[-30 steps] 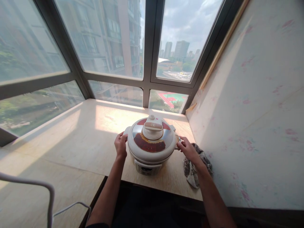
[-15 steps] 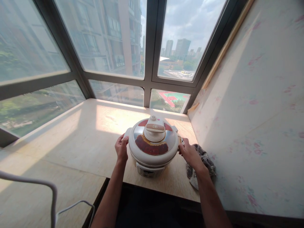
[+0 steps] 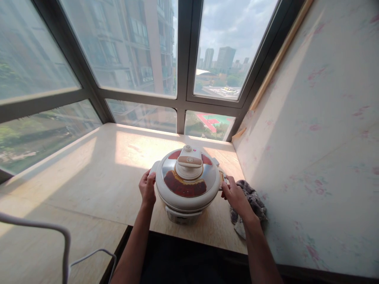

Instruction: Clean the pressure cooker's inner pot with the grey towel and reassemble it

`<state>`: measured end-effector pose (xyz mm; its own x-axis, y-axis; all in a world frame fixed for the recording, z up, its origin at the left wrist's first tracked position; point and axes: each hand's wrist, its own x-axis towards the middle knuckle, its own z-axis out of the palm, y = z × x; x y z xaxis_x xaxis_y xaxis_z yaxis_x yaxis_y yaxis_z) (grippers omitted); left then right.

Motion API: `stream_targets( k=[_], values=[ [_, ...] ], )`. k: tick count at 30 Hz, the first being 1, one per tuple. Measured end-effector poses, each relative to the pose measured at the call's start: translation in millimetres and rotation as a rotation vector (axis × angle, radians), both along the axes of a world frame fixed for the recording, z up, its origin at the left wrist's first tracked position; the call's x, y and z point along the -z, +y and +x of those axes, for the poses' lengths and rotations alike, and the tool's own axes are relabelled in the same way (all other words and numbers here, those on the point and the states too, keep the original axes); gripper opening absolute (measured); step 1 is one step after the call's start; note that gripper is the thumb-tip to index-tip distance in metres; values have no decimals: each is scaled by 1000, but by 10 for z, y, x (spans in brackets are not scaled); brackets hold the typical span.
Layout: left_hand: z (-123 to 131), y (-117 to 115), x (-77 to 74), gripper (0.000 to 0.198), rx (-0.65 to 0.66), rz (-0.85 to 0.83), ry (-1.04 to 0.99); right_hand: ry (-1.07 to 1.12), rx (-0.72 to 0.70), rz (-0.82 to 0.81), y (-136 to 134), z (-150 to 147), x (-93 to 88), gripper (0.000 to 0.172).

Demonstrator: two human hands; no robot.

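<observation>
A round white pressure cooker [image 3: 187,185] with a dark red and silver lid and a beige knob stands on the pale wooden sill [image 3: 97,173] near its front edge. My left hand [image 3: 147,190] grips the cooker's left side handle, fingers curled round it. My right hand [image 3: 236,195] is wrapped round the right side handle. Both forearms reach in from below.
A crumpled grey-patterned cloth [image 3: 251,203] lies on the sill just right of the cooker, against the pale wall [image 3: 319,130]. Large windows [image 3: 136,51] close the far side. A white wire rack [image 3: 63,244] sits at lower left. A dark gap [image 3: 183,260] opens below the sill's front edge.
The cooker and both hands have shifted slightly left and toward me along the sill. The grip of both hands is unchanged.
</observation>
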<state>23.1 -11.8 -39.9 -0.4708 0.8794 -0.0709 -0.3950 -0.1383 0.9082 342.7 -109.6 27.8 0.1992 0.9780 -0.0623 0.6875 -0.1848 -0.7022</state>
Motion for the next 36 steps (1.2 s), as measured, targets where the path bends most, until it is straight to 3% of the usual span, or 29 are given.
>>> stream_targets(
  k=[12,25,32,36],
  values=[
    [-13,-9,53,42,12,15,45,18,43,37,-20,-39,-2,61],
    [-13,1,79,44,37,32,1,43,80,59,2,-57,51,57],
    [-29,17,114,41,59,50,45,38,4,30,72,149,79,49],
    [-40,32,145,40,69,79,54,-71,-20,126,116,252,3,55]
  ],
)
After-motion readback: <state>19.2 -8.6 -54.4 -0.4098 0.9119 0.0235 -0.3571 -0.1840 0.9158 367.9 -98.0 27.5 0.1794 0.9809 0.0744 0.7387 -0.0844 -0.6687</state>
